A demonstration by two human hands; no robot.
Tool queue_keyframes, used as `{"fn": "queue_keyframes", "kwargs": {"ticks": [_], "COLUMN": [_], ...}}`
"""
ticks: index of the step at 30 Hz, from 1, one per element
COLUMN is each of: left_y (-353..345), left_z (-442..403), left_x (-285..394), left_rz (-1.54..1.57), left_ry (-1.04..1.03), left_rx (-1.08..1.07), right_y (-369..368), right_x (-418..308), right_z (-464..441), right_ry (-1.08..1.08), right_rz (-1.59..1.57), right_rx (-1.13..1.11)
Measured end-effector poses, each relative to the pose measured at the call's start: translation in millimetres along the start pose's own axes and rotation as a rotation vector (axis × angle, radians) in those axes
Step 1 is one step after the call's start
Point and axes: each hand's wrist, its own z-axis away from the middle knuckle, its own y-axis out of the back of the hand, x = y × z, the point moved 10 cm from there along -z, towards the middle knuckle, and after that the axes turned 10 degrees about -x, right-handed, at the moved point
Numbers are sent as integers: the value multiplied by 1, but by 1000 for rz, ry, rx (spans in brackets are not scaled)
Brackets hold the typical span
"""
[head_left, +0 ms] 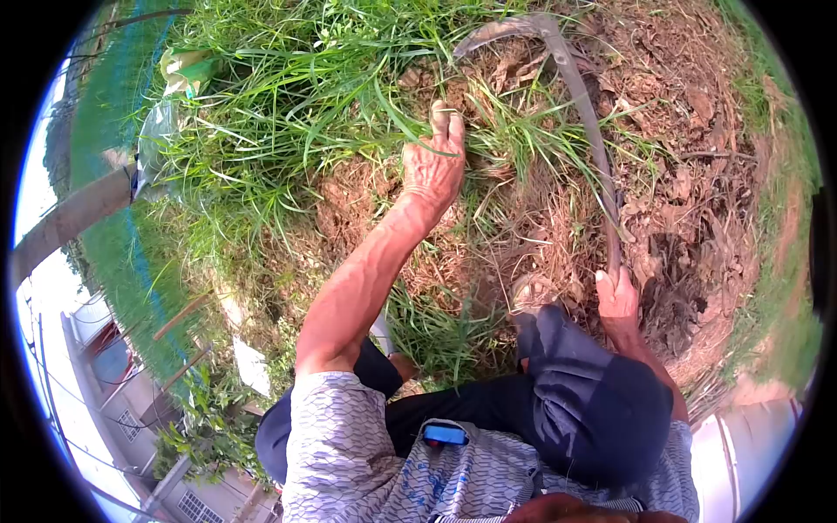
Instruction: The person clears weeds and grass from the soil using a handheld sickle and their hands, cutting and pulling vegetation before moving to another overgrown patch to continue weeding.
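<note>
My left hand [435, 157] reaches forward into the tall green grass [349, 109], its fingers bent down among the blades. What it grips, if anything, is hidden. On the right, my right hand [617, 296] is wrapped round the lower end of a long-handled sickle [593, 131]. The sickle's handle runs up and away from that hand, and its curved blade [501, 33] points left over the grass beyond my left hand. Dry brown grass and soil [540, 218] lie between the two hands.
A pole [78, 213] stands at the left beside green netting [105, 139]. A plastic bag [159, 131] and a pale green packet [187, 71] lie in the grass at the upper left. My bent knee [593, 392] is below my right hand. Dry leaves [689, 183] cover the ground at right.
</note>
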Motion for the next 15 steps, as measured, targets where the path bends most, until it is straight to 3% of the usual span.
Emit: {"fn": "queue_keyframes", "kwargs": {"ticks": [3,4,5,7,10,13,15], "left_y": [-13,-25,-38,-48,-47,-13,-4], "left_z": [-11,-14,-18,-16,-6,35,73], "left_x": [-41,-55,-54,-56,-46,-12,4], "left_rz": [-50,33,-23,30,19,114,150], "left_ry": [217,263,151,128,1,-288,-442], "left_rx": [-137,-204,-283,-275,-328,-284,-386], "right_y": [-19,-33,-38,-42,-27,-14,-4], "right_x": [-23,-4,15,21,66,80,91], "right_z": [-21,-27,-29,-17,33,76,115], "right_ry": [75,113,113,178,-276,-282,-260], "right_rz": [250,-47,-40,330,408,316,208], "right_rx": [-42,-105,-111,-75,-262,-268,-302]}}
